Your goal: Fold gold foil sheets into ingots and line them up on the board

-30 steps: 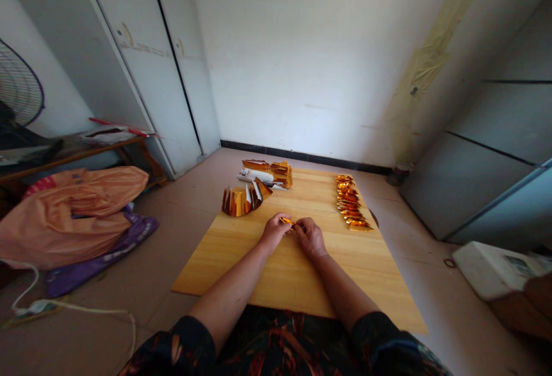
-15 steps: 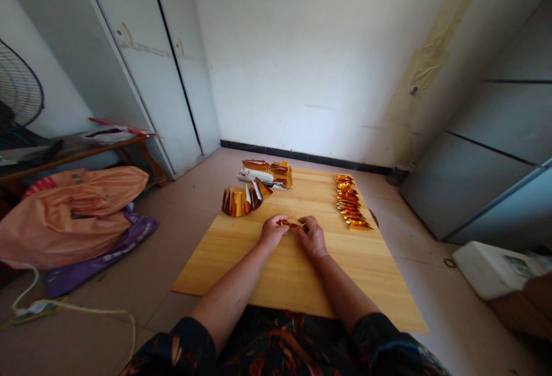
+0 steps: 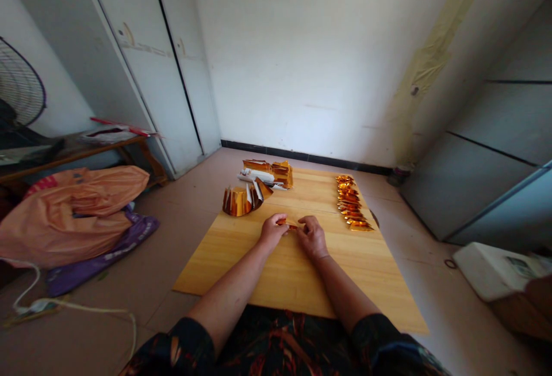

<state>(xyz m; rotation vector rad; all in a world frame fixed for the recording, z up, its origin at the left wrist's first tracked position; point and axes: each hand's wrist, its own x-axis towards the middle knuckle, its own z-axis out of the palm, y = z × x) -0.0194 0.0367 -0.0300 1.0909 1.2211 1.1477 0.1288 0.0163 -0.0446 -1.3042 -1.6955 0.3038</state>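
Over the middle of the wooden board, a small piece of folded gold foil paper stretches between my hands. My left hand pinches its left end between thumb and fingers. The fingers of my right hand are closed around the other end, partly hiding it. Ahead and to the left stands a curved, fanned stack of gold foil sheets with white backs showing. Along the right side runs a row of folded gold foil pieces, packed close together.
The wooden board lies before me. More gold foil sheets and a white wrapped bundle sit at its far left corner. A peach cloth bag is left, a white box right, and a grey cabinet beyond.
The foil paper between my hands now looks narrower and flatter, with its left part turned up by my left fingers. Both hands stay in nearly the same place.
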